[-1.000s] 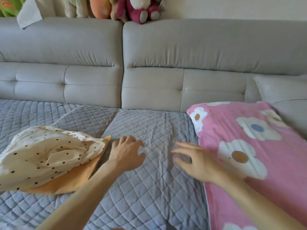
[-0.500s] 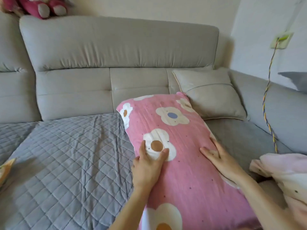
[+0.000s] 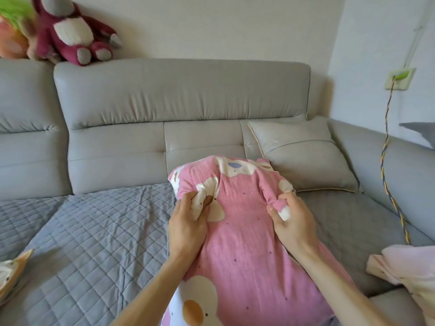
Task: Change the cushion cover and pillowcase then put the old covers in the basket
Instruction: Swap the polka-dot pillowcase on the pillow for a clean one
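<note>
Single head-worn view, facing forward and down, close above pillow (image 3: 247, 243), sofa (image 3: 183, 95) beyond

open quilted seat (image 3: 94, 231) left of the pink pillow (image 3: 247, 255), grey cushion (image 3: 306, 161) close behind on the right

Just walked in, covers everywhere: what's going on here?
A person is working at the sofa. The left hand and right hand each grip a bunch of the pink pillowcase near its far end, probably to pull it off; it is still on. A dotted cover lies at the left edge, another cloth at the right.
</note>
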`<state>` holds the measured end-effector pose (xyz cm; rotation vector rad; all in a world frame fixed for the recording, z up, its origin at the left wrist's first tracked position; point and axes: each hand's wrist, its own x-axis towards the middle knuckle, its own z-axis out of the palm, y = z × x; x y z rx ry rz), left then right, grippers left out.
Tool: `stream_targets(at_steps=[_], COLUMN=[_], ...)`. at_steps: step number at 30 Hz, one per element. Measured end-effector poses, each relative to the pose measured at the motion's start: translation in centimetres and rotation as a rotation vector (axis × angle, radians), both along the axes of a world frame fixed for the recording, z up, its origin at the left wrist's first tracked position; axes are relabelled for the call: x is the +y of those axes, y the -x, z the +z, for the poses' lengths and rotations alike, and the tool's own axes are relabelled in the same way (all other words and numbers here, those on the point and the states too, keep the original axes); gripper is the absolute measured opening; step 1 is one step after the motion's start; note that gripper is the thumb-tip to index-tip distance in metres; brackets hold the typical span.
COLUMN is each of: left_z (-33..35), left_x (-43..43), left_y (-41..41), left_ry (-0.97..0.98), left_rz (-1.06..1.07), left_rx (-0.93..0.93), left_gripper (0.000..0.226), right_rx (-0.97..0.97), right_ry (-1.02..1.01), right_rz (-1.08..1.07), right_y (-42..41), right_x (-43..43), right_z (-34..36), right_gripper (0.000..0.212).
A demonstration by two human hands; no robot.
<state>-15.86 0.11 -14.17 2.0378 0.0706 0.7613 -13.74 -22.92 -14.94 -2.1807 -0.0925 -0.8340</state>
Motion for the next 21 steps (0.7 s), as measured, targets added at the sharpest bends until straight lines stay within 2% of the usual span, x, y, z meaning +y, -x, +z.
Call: stream_targets(at_steps=[4,10,16,19,21], left_z=[2.2,5.5,8.4,7.5,4.9], left_x=[0.5,-2.8,-10.7,-14.8,-17.0], left_y=[-1.7,-5.1,-8.5,-10.1,-11.9], left_ry=[-0.055,-0.028,0.017,0.015,-0.037], left_rz=[0.038,-0.030,-0.209,-0.298,-0.366], left_rx=[-0.119,-0.278,-0.424,-0.338,-0.102], left_gripper=[0.016,0.024,0.024,0.030,0.048], right_rx=[-0.166,-0.373,-0.365,-0.308,-0.174], right_ry=[0.034,0.115,0.084,0.066,0.028], right_rz=[-0.015,-0.104,-0.260,-0.339,-0.412], right_y=[-1.6,-3.1,-3.5,-3.3,-3.0], right_x=[0.7,-3.1,-10.4,-14.1,-16.3], right_z=[1.7,6.7,9.7,8.4,6.4], right_gripper=[0.021,0.021,0.022,0.023,0.025])
